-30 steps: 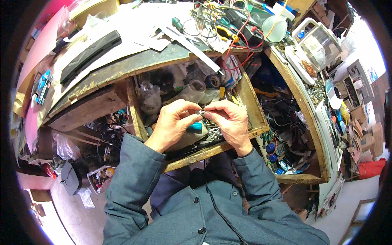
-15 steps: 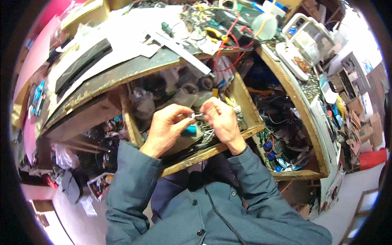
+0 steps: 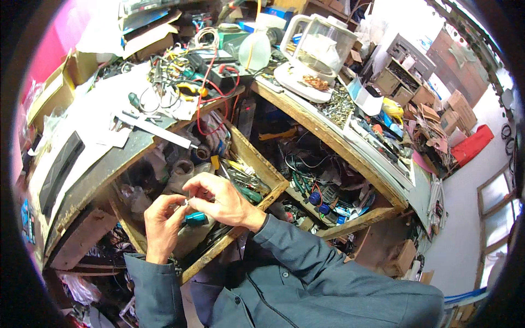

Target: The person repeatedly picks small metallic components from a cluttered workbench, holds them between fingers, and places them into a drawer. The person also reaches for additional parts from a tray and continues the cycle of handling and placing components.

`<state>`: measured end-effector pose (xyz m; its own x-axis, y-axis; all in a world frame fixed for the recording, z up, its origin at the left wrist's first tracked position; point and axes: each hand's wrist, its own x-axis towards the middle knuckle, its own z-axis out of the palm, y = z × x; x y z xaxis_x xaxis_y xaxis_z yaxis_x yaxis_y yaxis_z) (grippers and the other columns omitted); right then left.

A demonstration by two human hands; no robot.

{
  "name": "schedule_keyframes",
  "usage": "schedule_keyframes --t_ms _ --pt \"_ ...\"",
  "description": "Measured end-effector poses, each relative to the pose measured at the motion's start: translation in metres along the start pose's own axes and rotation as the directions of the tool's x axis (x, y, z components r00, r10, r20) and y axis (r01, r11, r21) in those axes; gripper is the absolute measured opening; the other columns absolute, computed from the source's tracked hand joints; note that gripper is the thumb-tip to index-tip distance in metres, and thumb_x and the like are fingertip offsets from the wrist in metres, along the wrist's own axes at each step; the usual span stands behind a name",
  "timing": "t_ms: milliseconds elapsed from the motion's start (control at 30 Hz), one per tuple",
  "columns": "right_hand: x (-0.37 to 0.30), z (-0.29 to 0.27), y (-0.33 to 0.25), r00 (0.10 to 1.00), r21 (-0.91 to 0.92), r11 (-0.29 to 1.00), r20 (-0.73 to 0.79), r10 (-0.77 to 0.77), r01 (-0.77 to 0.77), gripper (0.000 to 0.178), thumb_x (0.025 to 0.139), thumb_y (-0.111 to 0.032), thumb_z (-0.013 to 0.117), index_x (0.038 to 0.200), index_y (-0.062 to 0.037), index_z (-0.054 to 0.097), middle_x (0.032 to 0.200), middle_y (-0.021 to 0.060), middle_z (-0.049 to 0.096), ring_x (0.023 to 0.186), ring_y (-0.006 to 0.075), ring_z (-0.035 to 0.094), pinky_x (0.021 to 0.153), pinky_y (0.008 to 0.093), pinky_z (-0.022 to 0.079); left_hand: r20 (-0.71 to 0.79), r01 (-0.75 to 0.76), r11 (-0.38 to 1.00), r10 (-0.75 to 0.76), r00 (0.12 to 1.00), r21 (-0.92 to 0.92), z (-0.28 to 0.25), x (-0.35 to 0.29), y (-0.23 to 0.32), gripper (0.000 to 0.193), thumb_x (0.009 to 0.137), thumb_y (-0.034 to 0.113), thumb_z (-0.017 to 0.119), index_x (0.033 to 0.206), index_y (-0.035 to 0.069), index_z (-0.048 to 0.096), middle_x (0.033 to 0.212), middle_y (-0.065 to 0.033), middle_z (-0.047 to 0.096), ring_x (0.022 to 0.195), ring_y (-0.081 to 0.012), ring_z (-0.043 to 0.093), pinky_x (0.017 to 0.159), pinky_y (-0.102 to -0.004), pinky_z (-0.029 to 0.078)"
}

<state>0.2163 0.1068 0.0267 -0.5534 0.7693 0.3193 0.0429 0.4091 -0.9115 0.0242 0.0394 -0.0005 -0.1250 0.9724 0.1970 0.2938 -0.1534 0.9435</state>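
My left hand [image 3: 164, 223] is closed in a pinch, fingertips up, over an open wooden drawer [image 3: 216, 256]. Between its fingertips shows a tiny white piece [image 3: 186, 203], too small to name. Against it press the fingers of my right hand [image 3: 228, 203], which reaches across from the right and is also closed in a pinch on that piece. Just below the hands lies a teal cylindrical thing [image 3: 196, 219], partly hidden by them. Farther right in the drawer are several slim hand tools and a green handle [image 3: 249, 194].
A second open compartment [image 3: 361, 221] holds wires and blue-capped items. On the bench lie a caliper-like metal tool [image 3: 158, 130], a black bar [image 3: 61, 167], yellow-handled pliers [image 3: 192, 89] and red cables [image 3: 208, 76]. A white appliance with a clear jar [image 3: 322, 46] stands at the far right.
The whole view has swung to the right, so the bench and drawer sit farther left. My right hand has come in closer, its fingers meeting those of my left around the small piece.
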Motion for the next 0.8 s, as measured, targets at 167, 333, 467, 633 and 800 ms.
schedule_keyframes --t_ms 167,333,467,633,800 --pt "0.000 0.002 -0.001 0.998 -0.131 0.990 -0.041 0.044 -0.049 0.017 0.099 -0.016 0.062 0.106 -0.0007 0.065 0.082 0.0207 0.070 0.074 0.0341 0.072 0.065 0.0399 0.054 0.023 -0.031 0.998 0.030 0.999 0.058 -0.002 -0.002 0.005 0.017 0.087 -0.002 0.075 0.104 0.002 0.071 0.088 0.0022 0.068 0.071 -0.0025 0.057 0.062 -0.0197 0.046" --pt "-0.002 0.000 0.003 0.997 -0.128 0.991 -0.068 0.037 -0.046 0.020 0.097 -0.016 0.064 0.106 0.0020 0.065 0.092 0.0180 0.071 0.082 0.0260 0.071 0.070 0.0366 0.054 0.061 -0.033 0.999 0.033 0.998 0.000 0.004 -0.003 0.008 0.019 0.086 -0.001 0.076 0.104 0.002 0.072 0.088 0.0030 0.066 0.072 -0.0020 0.054 0.064 -0.0199 0.045" --pt "-0.001 0.001 0.002 0.991 -0.020 0.994 -0.069 -0.111 0.110 0.020 0.092 -0.011 0.066 0.107 0.0019 0.063 0.092 0.0130 0.066 0.079 0.0192 0.066 0.072 0.0334 0.055 0.022 0.031 1.000 -0.031 0.999 -0.004 0.005 -0.005 0.013 0.019 0.086 -0.001 0.077 0.103 0.001 0.072 0.085 0.0029 0.067 0.072 -0.0032 0.057 0.064 -0.0201 0.046" --pt "-0.003 -0.001 0.004 1.000 -0.033 0.999 -0.016 0.005 -0.006 0.021 0.095 -0.013 0.065 0.109 0.0018 0.062 0.096 0.0166 0.069 0.083 0.0217 0.069 0.072 0.0349 0.055 -0.017 0.080 0.987 -0.083 0.996 -0.142 0.005 -0.003 -0.002 0.018 0.086 0.000 0.078 0.102 0.001 0.072 0.085 0.0036 0.067 0.067 -0.0021 0.052 0.060 -0.0195 0.042" --pt "0.004 0.005 -0.002 0.985 -0.022 0.993 -0.128 -0.119 0.117 0.020 0.099 -0.017 0.063 0.110 -0.0003 0.062 0.085 0.0175 0.071 0.075 0.0258 0.071 0.068 0.0387 0.054 -0.025 0.066 0.991 -0.069 0.997 -0.114 0.006 -0.004 0.002 0.019 0.086 -0.003 0.077 0.103 0.001 0.071 0.086 0.0032 0.066 0.069 -0.0018 0.053 0.061 -0.0189 0.042"
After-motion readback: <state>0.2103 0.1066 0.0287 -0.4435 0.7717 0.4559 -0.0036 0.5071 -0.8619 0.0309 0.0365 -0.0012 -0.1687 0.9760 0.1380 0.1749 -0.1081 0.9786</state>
